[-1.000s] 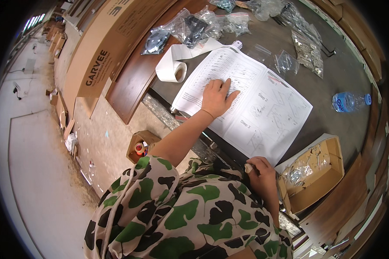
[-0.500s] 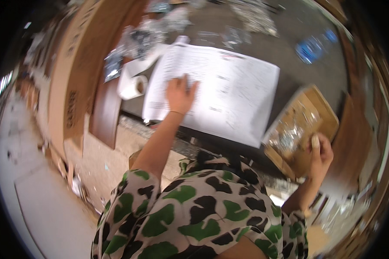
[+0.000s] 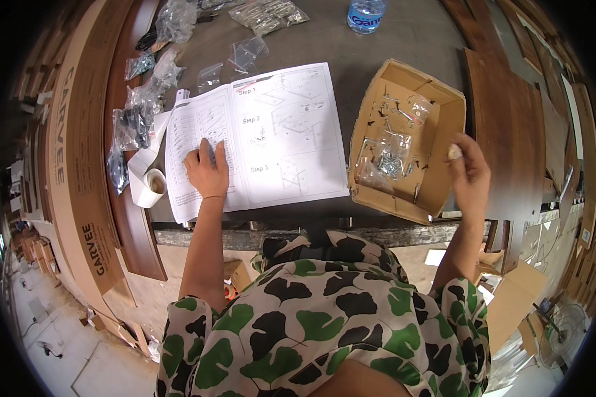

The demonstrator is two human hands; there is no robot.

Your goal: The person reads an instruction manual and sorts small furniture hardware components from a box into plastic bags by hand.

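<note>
An open instruction sheet (image 3: 271,132) with step drawings lies on the dark tabletop. My left hand (image 3: 206,173) rests flat on its left page, fingers spread. To the right stands an open cardboard box (image 3: 437,165) holding clear bags of screws and loose metal fittings. My right hand (image 3: 470,173) is raised beside the box's right edge, fingers pinched on a small pale part (image 3: 454,152).
A roll of white tape or paper (image 3: 153,182) sits left of the sheet, with several plastic hardware bags (image 3: 134,126) beyond it. A water bottle (image 3: 365,13) stands at the far edge. Dark wooden panels (image 3: 510,119) lie to the right, cardboard packaging (image 3: 73,172) to the left.
The view has swung so the sheet and box sit centred. My right hand has risen from near my body to beside the box, holding a small part. My left hand stays on the sheet.
</note>
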